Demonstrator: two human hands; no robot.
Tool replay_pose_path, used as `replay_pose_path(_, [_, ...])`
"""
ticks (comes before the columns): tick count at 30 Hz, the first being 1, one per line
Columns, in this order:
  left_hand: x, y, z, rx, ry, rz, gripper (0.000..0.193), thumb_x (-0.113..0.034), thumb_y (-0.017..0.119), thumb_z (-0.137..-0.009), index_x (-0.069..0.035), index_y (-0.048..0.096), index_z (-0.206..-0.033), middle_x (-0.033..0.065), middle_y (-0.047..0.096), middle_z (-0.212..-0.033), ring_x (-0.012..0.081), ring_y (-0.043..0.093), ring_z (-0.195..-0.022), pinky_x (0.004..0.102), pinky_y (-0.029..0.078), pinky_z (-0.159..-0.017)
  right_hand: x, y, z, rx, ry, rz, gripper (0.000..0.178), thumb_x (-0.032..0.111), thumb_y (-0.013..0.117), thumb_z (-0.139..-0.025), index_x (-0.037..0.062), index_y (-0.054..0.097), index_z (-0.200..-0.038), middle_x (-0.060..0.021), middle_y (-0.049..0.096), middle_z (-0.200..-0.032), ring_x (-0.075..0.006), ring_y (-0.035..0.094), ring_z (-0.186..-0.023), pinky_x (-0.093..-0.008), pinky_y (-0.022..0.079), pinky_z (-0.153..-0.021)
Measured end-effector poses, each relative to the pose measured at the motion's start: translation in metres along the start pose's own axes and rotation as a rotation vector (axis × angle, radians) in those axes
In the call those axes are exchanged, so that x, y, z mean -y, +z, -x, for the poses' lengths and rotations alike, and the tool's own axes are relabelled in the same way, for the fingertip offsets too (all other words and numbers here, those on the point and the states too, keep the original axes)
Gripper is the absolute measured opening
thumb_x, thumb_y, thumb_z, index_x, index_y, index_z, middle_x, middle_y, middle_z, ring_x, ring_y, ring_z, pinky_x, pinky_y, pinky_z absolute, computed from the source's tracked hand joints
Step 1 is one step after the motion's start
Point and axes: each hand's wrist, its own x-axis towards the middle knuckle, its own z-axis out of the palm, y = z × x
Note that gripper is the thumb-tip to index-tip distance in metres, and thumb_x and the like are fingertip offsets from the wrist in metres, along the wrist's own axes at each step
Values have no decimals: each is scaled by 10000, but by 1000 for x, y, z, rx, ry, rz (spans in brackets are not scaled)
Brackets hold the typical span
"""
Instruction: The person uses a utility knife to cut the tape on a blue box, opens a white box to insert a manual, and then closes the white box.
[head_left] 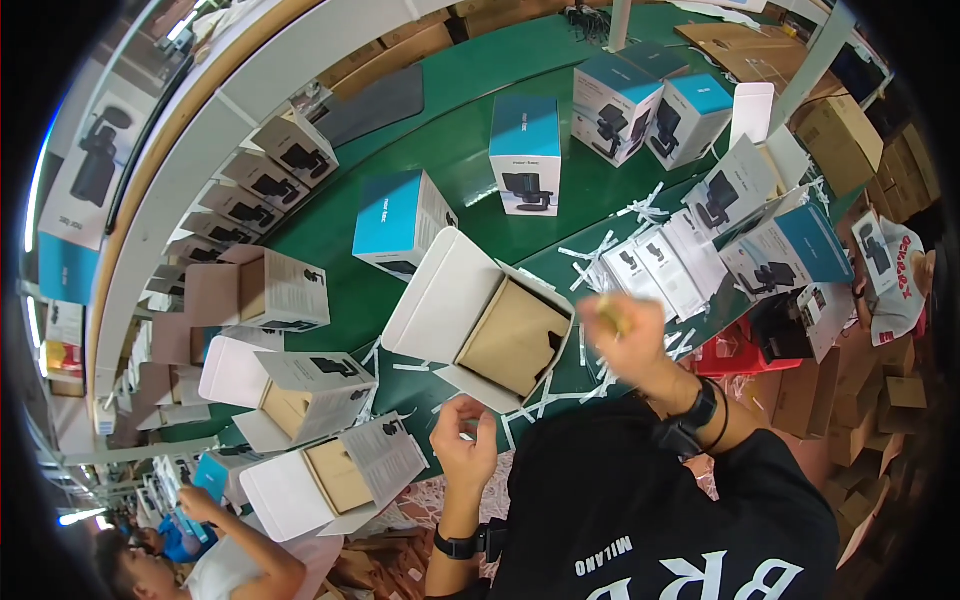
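An open white cardboard carton [435, 305], its flaps spreading outward, is standing near the front edge of the green bench [475, 208], a tan cardboard insert [505, 345] filling its mouth. The left hand [465, 443] is hovering at the carton's front flap, its grip slack and released, the fingers loosely curling; whether they are touching the flap, I cannot tell. The right hand [628, 338] is blurring just beside the carton's right side, a small yellowish patch showing among the bent fingers; I cannot tell whether its grip is clenched on something. Beyond it, flat white printed booklets [665, 265] are lying among narrow white paper strips [645, 211]. A closed teal-topped white box [526, 160] is standing farther toward the bench's back edge.
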Motion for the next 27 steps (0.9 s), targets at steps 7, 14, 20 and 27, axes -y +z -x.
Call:
replay_pose_path(7, [-36,25,-17,-1,455,-456,712,-255,772,-816,37,498,-1406,252,455,-1481,433,492,-1312,515,435,-1052,-57,18,-4,248,706,-91,470,353,860,-815,14,626,-1042,-42,633,-771,-122,582,-621,-283,473,-572])
replay_pose_path(14, [-51,43,-35,346,513,-875,1120,-543,819,-753,44,310,-1560,304,264,-1626,490,264,-1501,653,172,-1184,-19,14,39,504,667,-29,408,390,735,-919,16,598,-1004,-80,651,-787,-217,665,-645,-365,517,-621])
replay_pose_path(20, [-25,43,-33,383,583,-912,1125,-597,802,-740,55,348,-1537,264,285,-1636,462,255,-1517,664,171,-1183,-18,-32,14,754,415,171,273,299,579,-1018,37,627,-1076,-134,690,-751,-312,709,-688,-413,538,-652])
replay_pose_path(27, [-21,50,-31,313,587,-916,1087,-614,792,-738,61,410,-1498,253,344,-1610,440,285,-1511,672,187,-1178,-21,-32,8,655,401,133,246,234,602,-1018,36,660,-1153,-105,696,-698,-250,725,-670,-348,536,-597])
